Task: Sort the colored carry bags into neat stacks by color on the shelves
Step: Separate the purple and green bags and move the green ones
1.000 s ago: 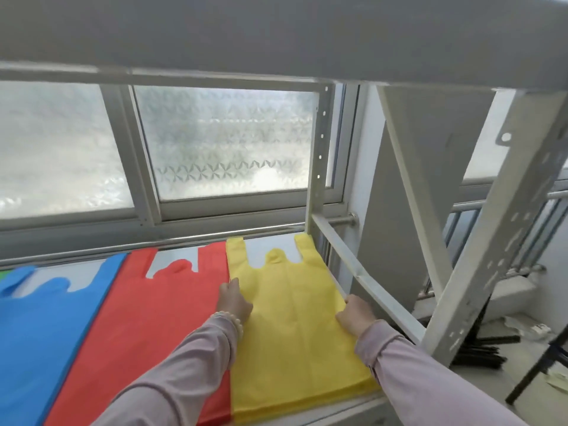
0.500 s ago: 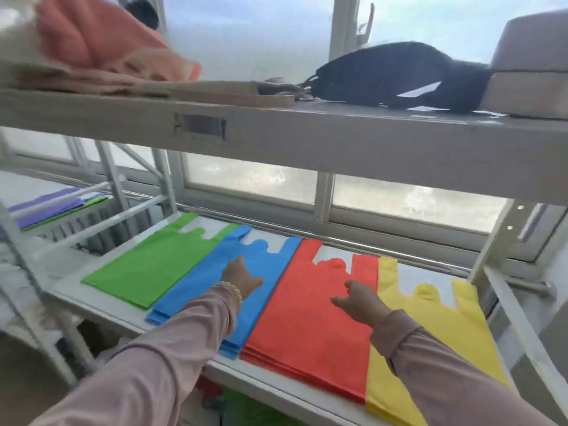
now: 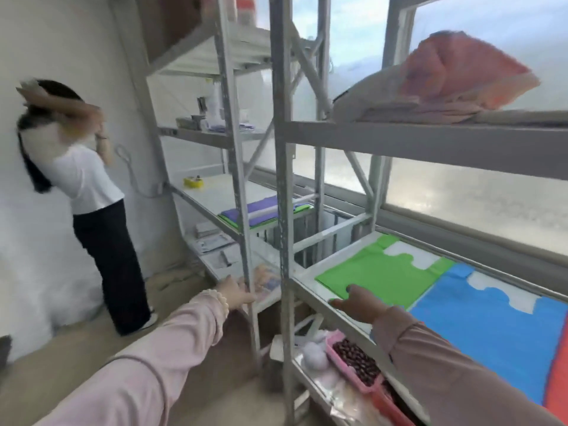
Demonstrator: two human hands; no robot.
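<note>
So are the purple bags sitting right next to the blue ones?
No, the purple bags lie on the farther shelf, while the blue bags lie beside the green bags on the near shelf.

No legible text anywhere.

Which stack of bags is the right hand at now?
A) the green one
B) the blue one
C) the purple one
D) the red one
A: the right hand is at the front edge of the green bags, with its thumb over them. The blue bags lie next to the green ones, farther right, with no hand on them.
</note>
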